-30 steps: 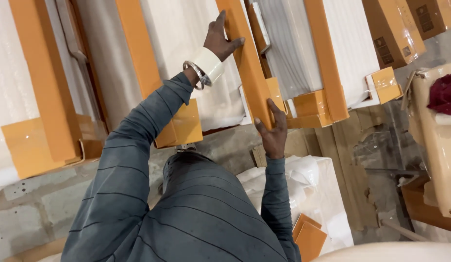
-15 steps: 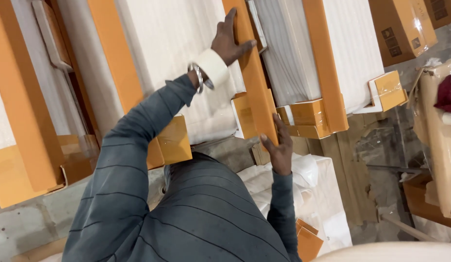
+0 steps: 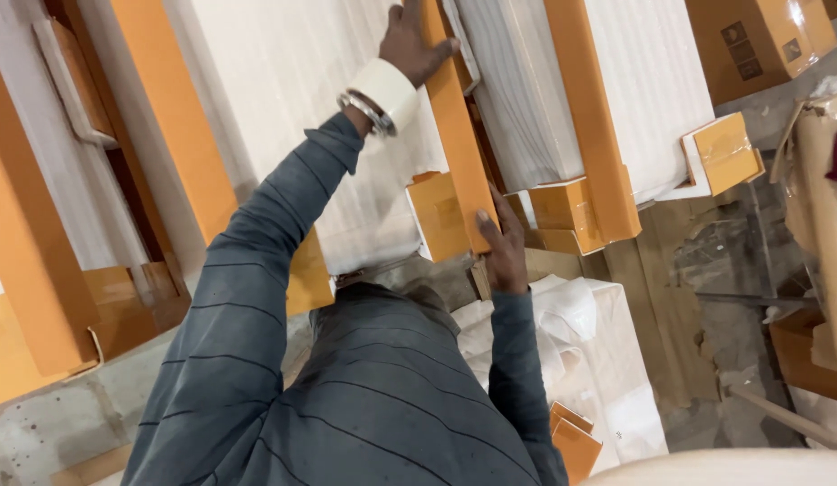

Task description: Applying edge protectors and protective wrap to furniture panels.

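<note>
- Background: I see a storage area with a rough concrete floor (image 3: 706,261), where wrapped white panels (image 3: 292,117) with orange cardboard edging lean in a row.
- Work item: an orange edge strip (image 3: 459,135) runs down the side of the middle panel, from the top of the view to an orange corner cap (image 3: 439,216) at the panel's lower end.
- Left hand (image 3: 409,40): it lies against the upper part of the strip, fingers curled over the strip's edge, thumb spread toward the neighbouring panel. A white cuff and a metal bracelet (image 3: 369,108) sit at the wrist.
- Right hand (image 3: 501,247): it presses on the lower end of the strip, just beside the corner cap, fingers flat and pointing up along it. I cannot tell whether they wrap behind it.
- Relation: the strip spans between both hands, touching each.
- Surroundings: a white wrapped bundle (image 3: 580,360) lies below the right forearm; brown cartons (image 3: 760,40) stand at upper right.
</note>
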